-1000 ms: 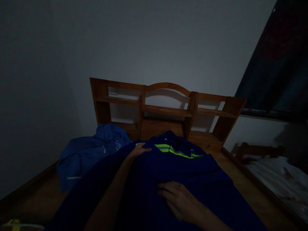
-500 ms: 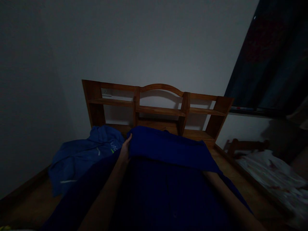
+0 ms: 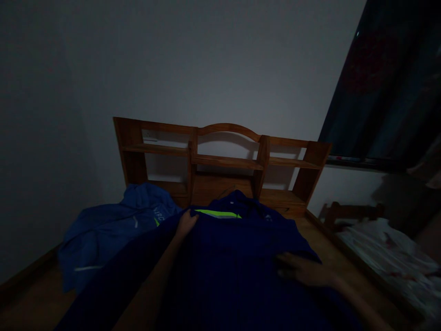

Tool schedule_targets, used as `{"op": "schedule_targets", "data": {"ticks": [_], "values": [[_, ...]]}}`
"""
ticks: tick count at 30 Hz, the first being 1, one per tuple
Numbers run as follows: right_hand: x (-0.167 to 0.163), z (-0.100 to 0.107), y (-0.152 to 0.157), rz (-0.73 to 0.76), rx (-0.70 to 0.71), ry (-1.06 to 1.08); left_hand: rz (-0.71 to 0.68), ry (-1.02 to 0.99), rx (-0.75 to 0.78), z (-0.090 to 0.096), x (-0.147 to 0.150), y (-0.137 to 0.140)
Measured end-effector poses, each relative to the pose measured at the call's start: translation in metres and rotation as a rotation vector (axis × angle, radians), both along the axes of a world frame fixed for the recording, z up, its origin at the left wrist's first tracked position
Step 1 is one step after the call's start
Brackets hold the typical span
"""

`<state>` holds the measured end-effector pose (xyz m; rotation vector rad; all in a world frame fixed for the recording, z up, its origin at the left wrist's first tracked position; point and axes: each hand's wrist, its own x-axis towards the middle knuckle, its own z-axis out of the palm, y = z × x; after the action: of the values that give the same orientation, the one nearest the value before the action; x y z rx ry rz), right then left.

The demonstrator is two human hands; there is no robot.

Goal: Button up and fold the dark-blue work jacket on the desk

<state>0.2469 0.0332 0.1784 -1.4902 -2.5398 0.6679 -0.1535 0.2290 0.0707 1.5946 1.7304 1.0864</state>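
A dark blue jacket (image 3: 237, 276) is spread in front of me, its collar end toward the wooden headboard. A bright yellow-green stripe (image 3: 218, 214) shows across it behind a folded-over edge. My left hand (image 3: 186, 224) is closed on that fabric edge at the left. Over the right part of the jacket is my right hand (image 3: 303, 269), somewhat blurred, its fingers and thumb apart and holding nothing visible. Whether it touches the cloth I cannot tell. A thin curved hook (image 3: 226, 189) sticks up by the collar.
A lighter blue garment (image 3: 106, 239) with pale strips lies crumpled at the left. Behind stands a wooden headboard (image 3: 227, 161) with shelves against the wall. At the right, beyond the bed edge, a pale plastic-like sheet (image 3: 389, 243) lies near a low wooden frame (image 3: 353, 210).
The raised fabric edge has come down toward me, uncovering the collar and the yellow-green stripe. My right hand has come out from under the cloth and is now above it.
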Motion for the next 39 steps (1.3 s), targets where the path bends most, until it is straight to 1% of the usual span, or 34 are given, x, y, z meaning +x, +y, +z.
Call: {"op": "schedule_targets", "data": {"ticks": [1,2,3,4,5,6,7,8,10,12,14,16,18,20,22,24,27,30,32,34,36,37,38,39], "values": [[0.007,0.004,0.001,0.054,-0.199,0.067,0.052,0.043,0.011,-0.001,0.000,0.001],[0.018,0.007,0.006,0.079,-0.337,0.172,0.097,0.085,0.022,-0.002,0.001,0.002],[0.031,0.010,0.015,0.036,-0.375,0.302,0.133,0.126,0.033,-0.004,0.002,0.002],[0.046,0.009,0.027,-0.068,-0.260,0.390,0.159,0.164,0.042,-0.006,0.003,0.002],[0.063,0.006,0.042,-0.206,-0.054,0.369,0.176,0.199,0.049,-0.008,0.004,0.002],[0.079,-0.001,0.057,-0.390,0.176,0.260,0.184,0.228,0.053,-0.010,0.004,0.002],[0.094,-0.010,0.072,-0.543,0.350,0.099,0.187,0.251,0.053,-0.011,0.004,0.001],[0.106,-0.021,0.086,-0.607,0.448,-0.023,0.186,0.268,0.051,-0.013,0.004,0.001],[0.122,-0.045,0.106,-0.571,0.494,-0.119,0.184,0.293,0.043,-0.015,0.003,0.002],[0.127,-0.066,0.119,-0.535,0.474,-0.093,0.179,0.311,0.040,-0.016,0.002,0.004],[0.128,-0.079,0.129,-0.553,0.457,-0.013,0.174,0.320,0.041,-0.018,0.001,0.006],[0.128,-0.084,0.141,-0.607,0.454,0.085,0.174,0.317,0.035,-0.020,0.000,0.009],[0.130,-0.081,0.157,-0.670,0.456,0.203,0.181,0.304,0.023,-0.022,-0.001,0.012],[0.133,-0.071,0.174,-0.708,0.446,0.358,0.186,0.283,0.019,-0.023,-0.004,0.015],[0.135,-0.057,0.189,-0.691,0.413,0.509,0.179,0.251,0.019,-0.024,-0.008,0.018],[0.136,-0.040,0.201,-0.643,0.364,0.614,0.161,0.211,0.017,-0.024,-0.012,0.020],[0.136,-0.015,0.213,-0.624,0.354,0.652,0.152,0.172,0.031,-0.023,-0.017,0.021],[0.133,0.005,0.223,-0.658,0.446,0.597,0.158,0.180,0.058,-0.021,-0.017,0.019],[0.126,0.012,0.226,-0.673,0.527,0.542,0.162,0.206,0.068,-0.019,-0.016,0.015],[0.115,0.013,0.222,-0.665,0.646,0.415,0.170,0.329,0.086,-0.017,-0.014,0.009],[0.100,0.006,0.210,-0.638,0.812,0.160,0.209,0.518,0.096,-0.015,-0.014,0.003],[0.092,-0.001,0.201,-0.621,0.896,0.003,0.236,0.606,0.090,-0.014,-0.013,0.000],[0.083,-0.011,0.190,-0.608,0.948,-0.117,0.264,0.671,0.074,-0.013,-0.014,-0.002],[0.076,-0.024,0.178,-0.583,0.960,-0.186,0.290,0.708,0.063,-0.012,-0.014,-0.005]]}}
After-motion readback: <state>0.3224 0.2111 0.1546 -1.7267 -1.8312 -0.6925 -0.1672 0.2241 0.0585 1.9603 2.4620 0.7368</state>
